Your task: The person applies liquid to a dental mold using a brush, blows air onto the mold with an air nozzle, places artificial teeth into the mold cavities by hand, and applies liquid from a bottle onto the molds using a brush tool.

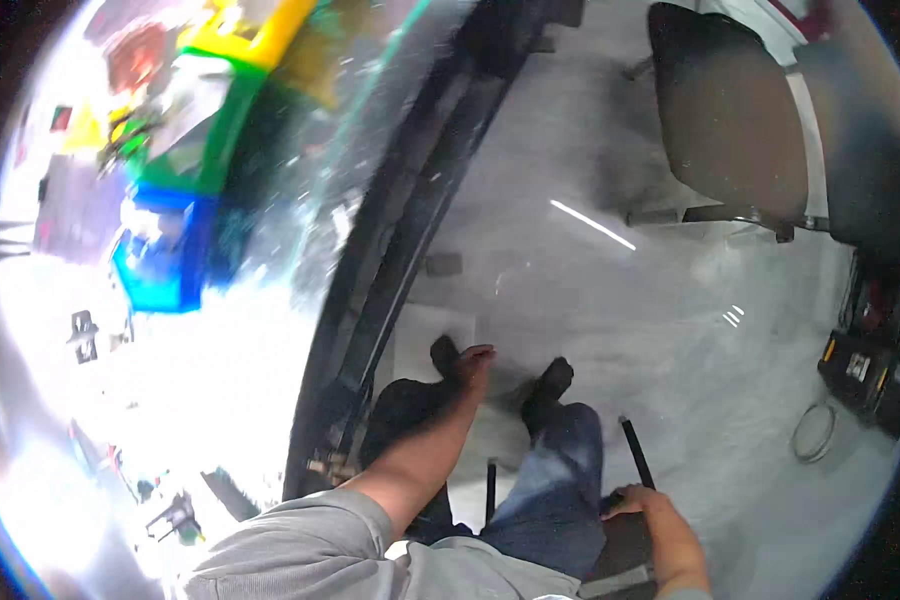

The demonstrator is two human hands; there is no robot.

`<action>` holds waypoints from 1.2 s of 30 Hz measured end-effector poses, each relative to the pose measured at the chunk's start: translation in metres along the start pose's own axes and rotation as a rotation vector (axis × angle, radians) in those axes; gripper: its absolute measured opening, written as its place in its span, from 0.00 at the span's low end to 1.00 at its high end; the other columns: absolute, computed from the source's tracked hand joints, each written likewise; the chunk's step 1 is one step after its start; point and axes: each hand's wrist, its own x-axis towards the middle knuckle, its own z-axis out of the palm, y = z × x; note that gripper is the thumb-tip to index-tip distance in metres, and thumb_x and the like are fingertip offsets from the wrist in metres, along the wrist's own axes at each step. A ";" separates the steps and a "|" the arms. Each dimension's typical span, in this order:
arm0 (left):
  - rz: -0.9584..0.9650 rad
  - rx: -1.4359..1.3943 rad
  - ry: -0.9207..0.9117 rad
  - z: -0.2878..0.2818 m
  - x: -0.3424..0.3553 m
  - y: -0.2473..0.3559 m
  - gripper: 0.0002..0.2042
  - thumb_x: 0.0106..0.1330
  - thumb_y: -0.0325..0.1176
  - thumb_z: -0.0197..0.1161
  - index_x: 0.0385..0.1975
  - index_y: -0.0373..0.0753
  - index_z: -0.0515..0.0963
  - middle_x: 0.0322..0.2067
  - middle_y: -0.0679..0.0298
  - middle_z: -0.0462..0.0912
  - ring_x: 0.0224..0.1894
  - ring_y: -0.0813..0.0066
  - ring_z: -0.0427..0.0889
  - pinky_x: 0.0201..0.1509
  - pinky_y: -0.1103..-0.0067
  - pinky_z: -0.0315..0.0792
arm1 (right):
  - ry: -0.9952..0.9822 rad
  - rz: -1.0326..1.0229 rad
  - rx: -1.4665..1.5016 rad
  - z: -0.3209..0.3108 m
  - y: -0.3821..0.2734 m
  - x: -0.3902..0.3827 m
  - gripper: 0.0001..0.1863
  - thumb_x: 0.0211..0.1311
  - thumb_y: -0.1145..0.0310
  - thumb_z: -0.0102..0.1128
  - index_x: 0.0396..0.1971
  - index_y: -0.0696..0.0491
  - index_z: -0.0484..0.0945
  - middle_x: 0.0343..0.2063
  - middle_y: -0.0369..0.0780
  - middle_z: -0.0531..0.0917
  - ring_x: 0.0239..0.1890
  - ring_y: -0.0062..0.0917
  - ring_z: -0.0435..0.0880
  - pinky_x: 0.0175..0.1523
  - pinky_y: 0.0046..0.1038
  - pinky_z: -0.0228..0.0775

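The right hand (638, 500) closes its grip on the black armrest (636, 452) of the seat the person sits in, which looks like bracing the body. The left hand (475, 362) stretches out past the knee, fingers loosely curled and its grip holding nothing, hanging over the grey floor (610, 310) near the dark shoes (548, 385). To the left runs the bench (220, 380), washed out by glare, with blue (160, 260), green and yellow bins along its far side. A black office chair (730, 110) stands well apart.
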 end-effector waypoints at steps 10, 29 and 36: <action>-0.088 -0.061 0.035 -0.012 -0.190 0.044 0.13 0.69 0.36 0.69 0.47 0.36 0.87 0.38 0.64 0.89 0.39 0.76 0.84 0.48 0.77 0.77 | 0.261 0.056 -0.332 0.019 -0.008 -0.035 0.40 0.58 0.51 0.71 0.68 0.49 0.70 0.60 0.51 0.77 0.65 0.44 0.76 0.66 0.43 0.73; 0.893 -0.311 -0.349 -0.250 -0.456 0.315 0.07 0.57 0.21 0.76 0.35 0.30 0.88 0.34 0.55 0.88 0.38 0.63 0.85 0.42 0.72 0.78 | 0.609 -0.018 -0.565 -0.034 -0.259 -0.012 0.32 0.65 0.48 0.61 0.64 0.52 0.75 0.59 0.52 0.80 0.62 0.46 0.79 0.66 0.42 0.72; 1.382 -0.397 0.006 -0.304 -0.467 0.315 0.08 0.58 0.19 0.76 0.36 0.29 0.86 0.30 0.56 0.86 0.32 0.62 0.86 0.35 0.74 0.84 | 0.723 -0.126 -0.609 -0.130 -0.346 0.009 0.30 0.68 0.48 0.58 0.62 0.53 0.76 0.58 0.52 0.81 0.61 0.46 0.80 0.66 0.42 0.72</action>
